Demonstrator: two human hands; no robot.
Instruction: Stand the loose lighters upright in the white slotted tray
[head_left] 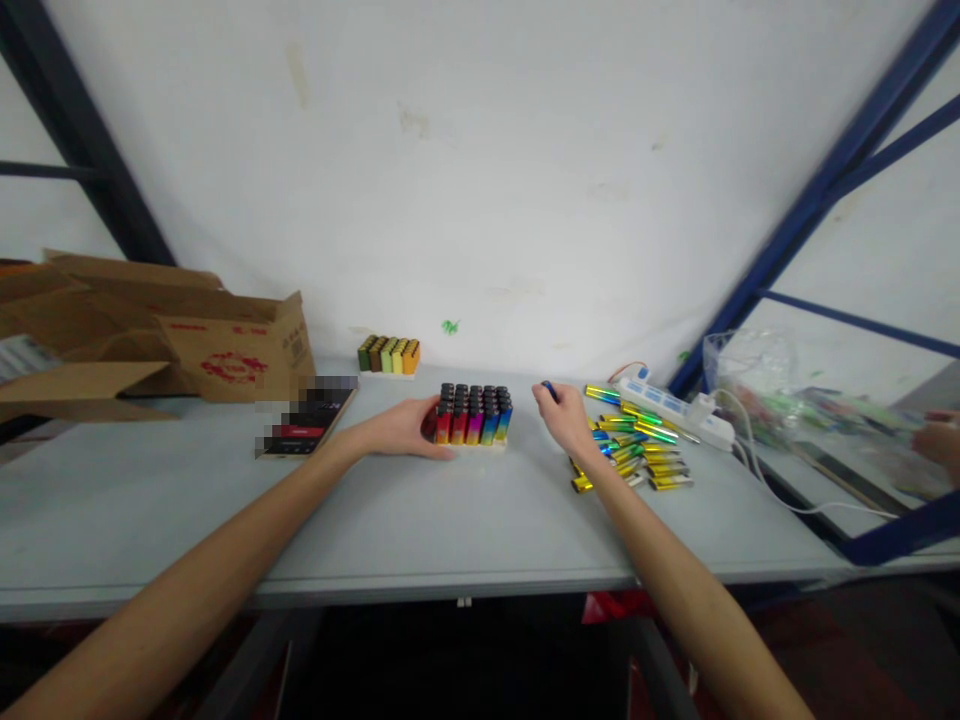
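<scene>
A white tray holds rows of upright lighters [474, 420] with dark tops and bodies running from red through purple to blue and yellow. My left hand [409, 428] is wrapped round the left end of this set, the thumb stretched along its front edge. To the right of it, my right hand [564, 415] is closed above the table on a lighter [550, 391]; only its dark end shows past the fingers. Beside that hand lies a loose pile of shiny metallic tubes [634, 440] in yellow, green, blue and silver, partly hidden by my wrist.
Another set of lighters [388, 357] stands against the wall. An opened cardboard box [232, 350] and a phone-like screen [311, 418] are at the left. A white power strip [675, 405] with cables lies right, near blue rack posts [795, 220]. Another person's hand [937, 440] shows far right.
</scene>
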